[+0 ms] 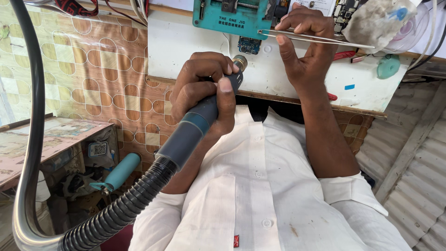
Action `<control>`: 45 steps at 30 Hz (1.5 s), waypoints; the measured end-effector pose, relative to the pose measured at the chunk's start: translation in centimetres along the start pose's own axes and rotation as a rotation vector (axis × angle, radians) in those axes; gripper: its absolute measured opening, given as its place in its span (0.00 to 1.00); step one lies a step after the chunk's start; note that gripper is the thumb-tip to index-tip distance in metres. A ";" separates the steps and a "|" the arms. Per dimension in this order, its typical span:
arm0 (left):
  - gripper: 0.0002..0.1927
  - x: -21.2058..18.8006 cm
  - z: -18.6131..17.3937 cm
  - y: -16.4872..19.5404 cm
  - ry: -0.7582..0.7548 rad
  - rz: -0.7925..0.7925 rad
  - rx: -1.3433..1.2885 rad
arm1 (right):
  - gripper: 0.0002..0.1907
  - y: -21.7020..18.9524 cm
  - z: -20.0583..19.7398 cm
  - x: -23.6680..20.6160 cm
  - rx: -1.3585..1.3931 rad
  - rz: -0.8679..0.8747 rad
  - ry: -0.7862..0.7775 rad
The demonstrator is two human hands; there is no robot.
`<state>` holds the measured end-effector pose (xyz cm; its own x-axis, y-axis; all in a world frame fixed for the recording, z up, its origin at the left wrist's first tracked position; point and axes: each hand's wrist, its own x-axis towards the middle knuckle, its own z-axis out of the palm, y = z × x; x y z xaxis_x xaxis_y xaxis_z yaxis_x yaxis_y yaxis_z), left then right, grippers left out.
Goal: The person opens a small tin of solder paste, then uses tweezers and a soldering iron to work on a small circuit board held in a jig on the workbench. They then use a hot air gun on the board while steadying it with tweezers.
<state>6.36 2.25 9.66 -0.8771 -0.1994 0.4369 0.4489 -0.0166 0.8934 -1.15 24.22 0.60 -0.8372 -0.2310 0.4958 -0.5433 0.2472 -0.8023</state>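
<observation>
Between right fingers [297,28], tweezers [316,39], pinched

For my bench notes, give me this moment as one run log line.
left hand: grips hot air wand, nozzle toward bench | right hand: holds tweezers | teal jig and small circuit board on white benchtop

The hot-air wand [200,123] has a matt grey plastic grip, a ribbed black hose [116,214] and a brassy metal nozzle [240,62]. The tweezers [316,39] are bright, smooth metal. The surface [186,46] looks scuffed white.
</observation>
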 end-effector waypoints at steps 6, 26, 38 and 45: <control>0.10 -0.4 -0.2 0.0 -0.003 -0.008 -0.004 | 0.16 -0.2 0.2 -0.4 -0.032 -0.011 0.007; 0.10 -0.6 0.2 -1.4 -0.003 0.042 -0.014 | 0.17 -0.4 -0.2 -1.9 0.096 0.092 0.055; 0.11 -0.6 0.5 -2.1 -0.016 0.008 0.038 | 0.17 0.1 0.5 -1.8 0.100 0.099 0.043; 0.12 -0.3 0.4 -2.4 -0.012 0.002 0.026 | 0.17 0.0 0.8 -1.4 0.064 0.072 0.021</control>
<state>5.44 2.71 7.44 -0.8783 -0.1880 0.4395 0.4459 0.0097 0.8951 0.06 23.79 -0.40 -0.8756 -0.1949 0.4419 -0.4767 0.2018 -0.8556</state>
